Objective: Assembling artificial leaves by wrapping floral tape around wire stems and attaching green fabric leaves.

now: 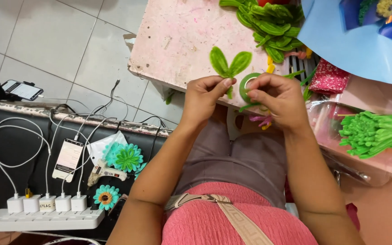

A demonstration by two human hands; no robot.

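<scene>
Green fuzzy leaves (230,63) stand pinched above my left fingers (222,83); my right fingers (259,86) clasp a green tape roll (247,86).

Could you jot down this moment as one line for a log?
left hand: pinches green leaf pair by stem | right hand: holds green tape roll | pink table beyond

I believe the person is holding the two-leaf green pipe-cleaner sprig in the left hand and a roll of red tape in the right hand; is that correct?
Not quite: the roll of tape in the right hand is green, not red. The head view shows this. The rest stands: the left hand pinches the stem of the two-leaf green pipe-cleaner sprig.
</scene>
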